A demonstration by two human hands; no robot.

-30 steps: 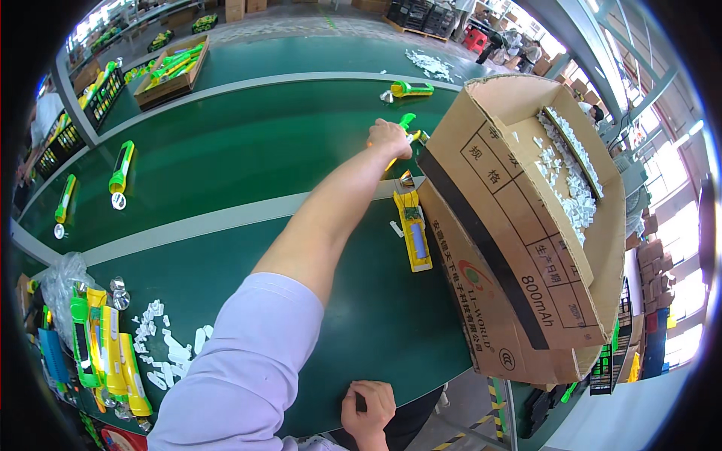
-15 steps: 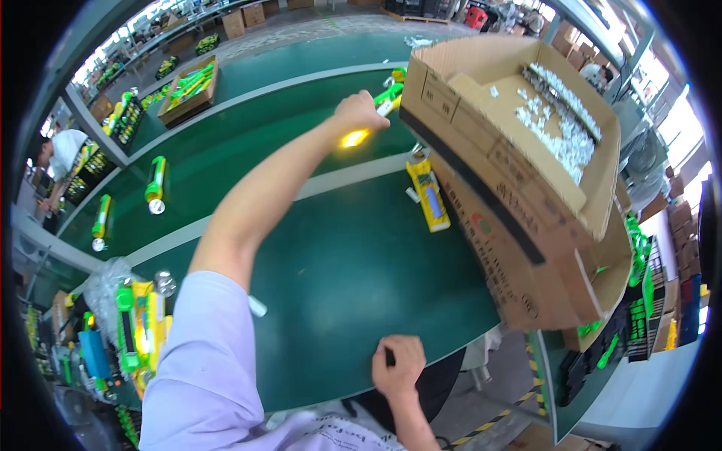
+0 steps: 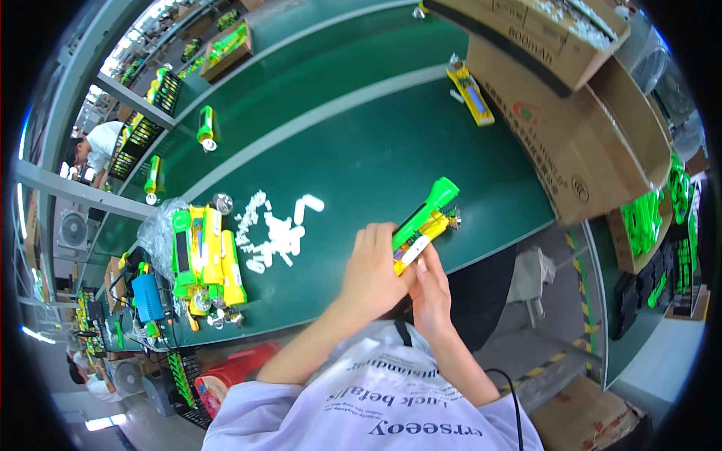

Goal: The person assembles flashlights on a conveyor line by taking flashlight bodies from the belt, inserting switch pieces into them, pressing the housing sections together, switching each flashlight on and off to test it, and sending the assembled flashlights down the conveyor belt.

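Close to my body, my left hand (image 3: pixel 370 269) is wrapped round the rear end of a green and yellow flashlight (image 3: pixel 429 218). Its green shell and yellow shell lie side by side, the flared head pointing away to the right. A metal reflector piece shows by the yellow front end. My right hand (image 3: pixel 432 295) grips the near side of the flashlight, fingers against the yellow shell and partly hidden. Further off on the green bench lies an open yellow flashlight half (image 3: pixel 471 92) with a blue-grey part inside.
Small white plastic pieces (image 3: pixel 278 237) are scattered left of my hands. Beyond them lies a pile of yellow and green flashlight parts (image 3: pixel 207 255) beside clear plastic wrap (image 3: pixel 156 231). A large cardboard box (image 3: pixel 571 143) stands at the right edge. Green flashlights (image 3: pixel 206 128) lie on the far belt.
My left hand has come back from its far reach beside the box and now holds the flashlight near my body. My right hand has joined it. The view has shifted, revealing the white pieces.
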